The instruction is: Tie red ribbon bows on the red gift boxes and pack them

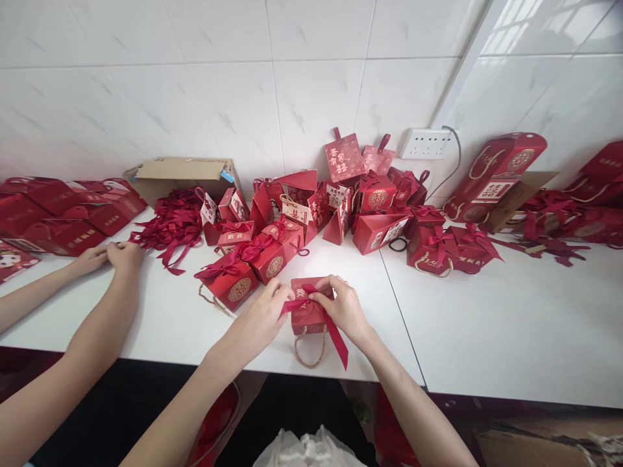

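Tying of a ribbon on a small gift box. The red box (304, 319) lay on the white table (511, 324) between the two hands, its rope handle (311, 367) on the wearer's side. The left hand (270, 301) gripped one end of the ribbon (337, 337); the right hand (341, 303) pinched it near the crossing, a loose tail hanging below. The step in hand was judged to be forming the knot or bow; the next move seemed to call for holding the crossing firm while both sides were drawn evenly. Boxes with bows (274, 264) stood beyond the left hand; farther left were a co-worker's hands (125, 255), near heaped ribbons (170, 220).
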A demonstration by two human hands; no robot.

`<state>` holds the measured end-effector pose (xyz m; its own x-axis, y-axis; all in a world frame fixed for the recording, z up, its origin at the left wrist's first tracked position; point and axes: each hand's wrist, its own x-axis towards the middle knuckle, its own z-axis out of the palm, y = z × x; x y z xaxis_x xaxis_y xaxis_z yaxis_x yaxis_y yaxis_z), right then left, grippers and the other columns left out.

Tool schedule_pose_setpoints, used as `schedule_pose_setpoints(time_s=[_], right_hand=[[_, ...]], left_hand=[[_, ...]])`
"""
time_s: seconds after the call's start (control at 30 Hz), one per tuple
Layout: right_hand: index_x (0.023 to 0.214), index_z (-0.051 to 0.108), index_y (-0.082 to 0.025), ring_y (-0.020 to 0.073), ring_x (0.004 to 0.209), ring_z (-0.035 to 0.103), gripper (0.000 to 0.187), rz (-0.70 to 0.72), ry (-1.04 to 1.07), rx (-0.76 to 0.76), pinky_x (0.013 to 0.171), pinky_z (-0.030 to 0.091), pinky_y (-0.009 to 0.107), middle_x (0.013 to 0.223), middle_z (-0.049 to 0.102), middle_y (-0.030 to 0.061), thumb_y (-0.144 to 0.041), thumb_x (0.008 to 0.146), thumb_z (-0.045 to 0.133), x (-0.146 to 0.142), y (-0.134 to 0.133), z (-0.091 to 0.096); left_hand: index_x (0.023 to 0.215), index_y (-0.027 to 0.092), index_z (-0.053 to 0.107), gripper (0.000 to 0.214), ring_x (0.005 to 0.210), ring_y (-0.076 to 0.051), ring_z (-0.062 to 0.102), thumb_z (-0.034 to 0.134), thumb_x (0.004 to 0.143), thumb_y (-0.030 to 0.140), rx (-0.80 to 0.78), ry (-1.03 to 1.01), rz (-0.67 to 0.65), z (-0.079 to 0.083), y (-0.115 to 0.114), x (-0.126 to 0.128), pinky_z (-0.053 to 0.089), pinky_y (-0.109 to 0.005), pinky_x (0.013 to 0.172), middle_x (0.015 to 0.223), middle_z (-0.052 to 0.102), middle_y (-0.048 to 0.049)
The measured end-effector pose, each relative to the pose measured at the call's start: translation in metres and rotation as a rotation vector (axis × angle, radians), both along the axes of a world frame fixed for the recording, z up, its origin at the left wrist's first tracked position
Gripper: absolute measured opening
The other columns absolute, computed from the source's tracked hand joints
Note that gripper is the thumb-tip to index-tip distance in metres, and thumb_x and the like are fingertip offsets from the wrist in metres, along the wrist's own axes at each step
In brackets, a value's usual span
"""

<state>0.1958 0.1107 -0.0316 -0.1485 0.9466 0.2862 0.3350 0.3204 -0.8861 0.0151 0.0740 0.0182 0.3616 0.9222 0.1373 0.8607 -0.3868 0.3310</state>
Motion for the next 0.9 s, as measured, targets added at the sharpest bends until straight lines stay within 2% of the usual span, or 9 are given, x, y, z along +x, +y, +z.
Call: schedule_pose_setpoints(time_s=[0.13, 0.37, 0.53, 0.67, 0.9], right_hand=[[0.065, 0.059, -0.022, 0.0191, 0.071, 0.057, 0.014, 0.012, 0.011, 0.026, 0.072, 0.043, 0.035, 0.070, 0.064, 0.0003, -0.020, 0.077, 0.066, 0.000, -0.001, -0.002], [0.071, 0.064, -0.023, 0.0185, 0.073, 0.057, 0.010, 0.034, 0.072, 0.016, 0.073, 0.044, 0.034, 0.076, 0.066, 0.0005, -0.015, 0.077, 0.066, 0.001, 0.000, -0.003], [0.083, 0.068, -0.023, 0.0181, 0.078, 0.059, 0.016, 0.046, 0.076, 0.015, 0.075, 0.045, 0.033, 0.080, 0.069, 0.0010, -0.009, 0.077, 0.066, -0.002, 0.000, -0.001], [0.079, 0.069, -0.023, 0.0181, 0.081, 0.058, 0.016, 0.094, -0.040, 0.043, 0.081, 0.042, 0.034, 0.079, 0.071, -0.0004, -0.008, 0.075, 0.069, 0.000, 0.005, 0.008], [0.074, 0.067, -0.024, 0.0182, 0.080, 0.056, 0.018, 0.309, -0.208, 0.080, 0.085, 0.037, 0.037, 0.076, 0.069, -0.0028, -0.007, 0.079, 0.062, 0.006, 0.016, 0.021]], left_hand=[[0.089, 0.020, 0.054, 0.015, 0.072, -0.014, 0.060, 0.042, 0.086, 0.010, 0.065, 0.055, -0.049, 0.001, -0.011, -0.004, 0.047, -0.025, 0.062, 0.088, 0.056, -0.0007], [0.087, 0.019, 0.062, 0.022, 0.071, -0.014, 0.061, 0.042, 0.092, 0.026, 0.200, 0.249, -0.072, 0.010, -0.010, -0.005, 0.045, -0.023, 0.057, 0.085, 0.061, -0.0013], [0.092, 0.020, 0.063, 0.021, 0.071, -0.015, 0.061, 0.042, 0.092, 0.023, 0.261, 0.316, -0.067, 0.018, -0.011, 0.000, 0.043, -0.025, 0.056, 0.086, 0.063, -0.0011], [0.089, 0.019, 0.060, 0.021, 0.073, -0.016, 0.061, 0.040, 0.092, 0.023, 0.228, 0.274, -0.085, 0.023, -0.007, 0.002, 0.044, -0.028, 0.064, 0.080, 0.063, -0.0005], [0.096, 0.023, 0.064, 0.030, 0.090, -0.017, 0.056, 0.034, 0.094, 0.029, 0.113, 0.055, -0.179, 0.030, 0.017, 0.012, 0.045, -0.029, 0.078, 0.096, 0.056, -0.0043]])
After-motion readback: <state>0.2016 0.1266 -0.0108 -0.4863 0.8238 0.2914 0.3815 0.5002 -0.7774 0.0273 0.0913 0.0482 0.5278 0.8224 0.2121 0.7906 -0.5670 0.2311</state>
